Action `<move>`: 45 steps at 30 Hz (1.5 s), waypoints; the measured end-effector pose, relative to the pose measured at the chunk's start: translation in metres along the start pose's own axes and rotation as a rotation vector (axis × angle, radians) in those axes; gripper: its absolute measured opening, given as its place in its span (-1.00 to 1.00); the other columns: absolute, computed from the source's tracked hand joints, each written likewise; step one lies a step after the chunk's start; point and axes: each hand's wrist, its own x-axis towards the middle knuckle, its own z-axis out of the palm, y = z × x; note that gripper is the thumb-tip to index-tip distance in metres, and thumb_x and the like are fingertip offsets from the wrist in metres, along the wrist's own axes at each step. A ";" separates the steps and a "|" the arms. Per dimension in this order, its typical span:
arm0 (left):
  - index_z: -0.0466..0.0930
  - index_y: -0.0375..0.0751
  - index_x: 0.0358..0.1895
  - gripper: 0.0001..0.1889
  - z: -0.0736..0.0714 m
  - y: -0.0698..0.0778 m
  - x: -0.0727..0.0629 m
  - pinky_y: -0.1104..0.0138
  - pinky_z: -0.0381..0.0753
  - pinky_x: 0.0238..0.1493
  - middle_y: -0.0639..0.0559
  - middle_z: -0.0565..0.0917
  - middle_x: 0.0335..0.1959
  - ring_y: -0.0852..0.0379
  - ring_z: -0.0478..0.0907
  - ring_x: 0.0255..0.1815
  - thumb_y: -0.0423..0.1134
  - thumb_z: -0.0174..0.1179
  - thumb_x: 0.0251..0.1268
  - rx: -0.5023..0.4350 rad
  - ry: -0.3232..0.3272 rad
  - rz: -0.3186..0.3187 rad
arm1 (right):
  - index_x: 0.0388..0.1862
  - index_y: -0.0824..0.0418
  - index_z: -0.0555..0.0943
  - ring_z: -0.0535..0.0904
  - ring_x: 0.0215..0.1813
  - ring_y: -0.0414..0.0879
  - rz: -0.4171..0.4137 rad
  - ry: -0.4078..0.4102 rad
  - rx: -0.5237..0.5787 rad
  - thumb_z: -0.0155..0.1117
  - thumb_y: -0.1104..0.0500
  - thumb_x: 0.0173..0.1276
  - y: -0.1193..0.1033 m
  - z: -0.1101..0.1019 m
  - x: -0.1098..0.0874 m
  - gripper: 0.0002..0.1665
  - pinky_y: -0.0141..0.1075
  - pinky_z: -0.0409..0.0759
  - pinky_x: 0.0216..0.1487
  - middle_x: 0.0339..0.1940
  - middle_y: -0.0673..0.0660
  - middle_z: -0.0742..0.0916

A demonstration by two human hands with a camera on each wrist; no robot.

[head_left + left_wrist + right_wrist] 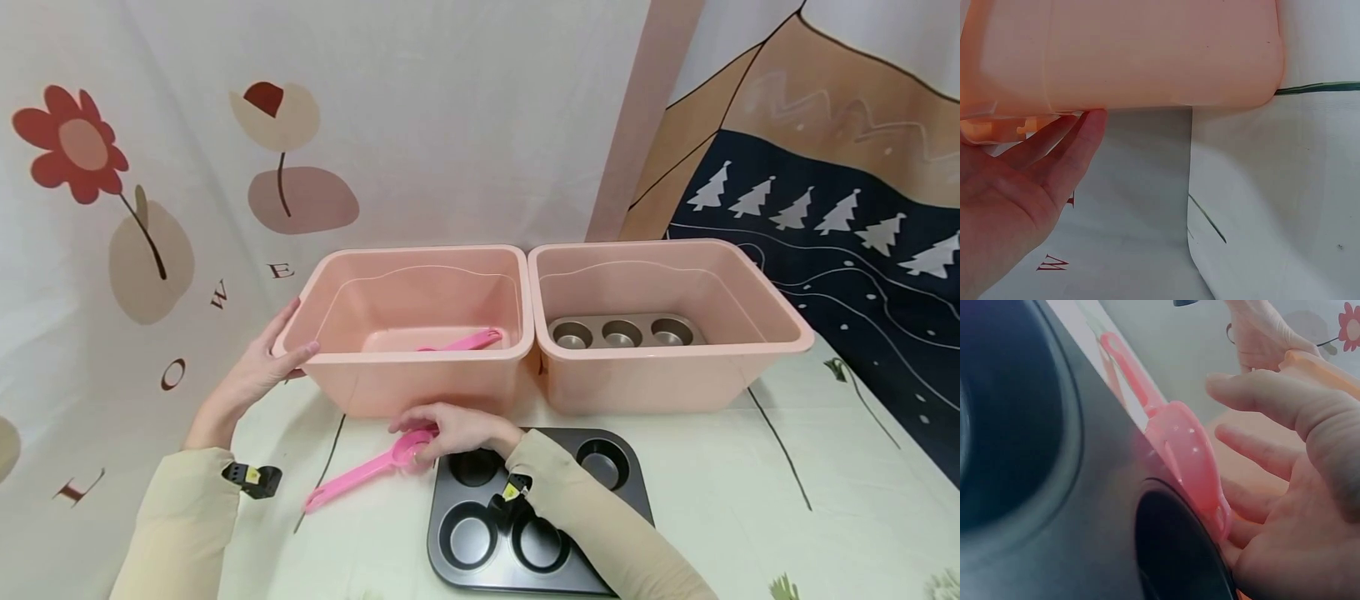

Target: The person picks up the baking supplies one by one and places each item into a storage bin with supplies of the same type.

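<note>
My left hand (262,358) holds the left rim of the left pink plastic bin (420,379), thumb over the front corner and fingers along the outside, under the lip in the left wrist view. My right hand (457,429) reaches over the round bowl end of a pink long-handled plastic scoop (360,477) in front of that bin. In the right wrist view the thumb stands apart from the scoop (1182,450), and the fingers lie loosely beside its bowl end. Another pink utensil (476,340) lies inside the left bin, partly hidden by the front wall.
A dark muffin pan (480,492) lies under the right forearm. To the right, a second pink bin (645,379) stands against the first and contains a brownish muffin pan (626,321). Behind both bins hangs a printed cloth (465,125).
</note>
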 end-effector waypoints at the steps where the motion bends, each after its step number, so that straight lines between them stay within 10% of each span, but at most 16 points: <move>1: -0.35 0.11 0.57 -0.13 0.000 0.000 0.000 0.43 0.59 -0.14 -0.34 -0.02 0.48 0.37 0.39 0.00 -0.12 0.09 0.43 0.000 0.001 -0.001 | 0.22 0.42 0.47 0.51 0.13 0.03 0.000 0.003 -0.012 0.38 0.40 0.15 0.001 0.000 0.000 -0.38 -0.30 0.43 0.20 0.17 0.31 0.58; 31: -0.35 0.11 0.57 -0.13 0.000 0.000 -0.001 0.45 0.58 -0.14 -0.35 -0.03 0.48 0.44 0.42 -0.06 -0.14 0.09 0.43 -0.012 -0.013 0.003 | 0.36 0.19 0.41 0.35 0.15 -0.36 0.079 -0.252 -0.308 0.57 0.20 0.02 0.000 0.005 0.002 -0.11 -0.52 0.25 0.20 0.20 -0.01 0.52; 45: -0.33 0.11 0.57 -0.13 0.001 0.001 0.000 0.43 0.58 -0.12 -0.32 -0.03 0.49 0.38 0.40 0.00 -0.10 0.10 0.43 -0.012 -0.007 -0.002 | 0.22 0.24 0.48 0.47 -0.09 -0.24 0.064 -0.230 -0.116 0.51 0.39 0.00 0.000 0.001 0.003 -0.26 -0.44 0.43 0.04 -0.07 -0.04 0.58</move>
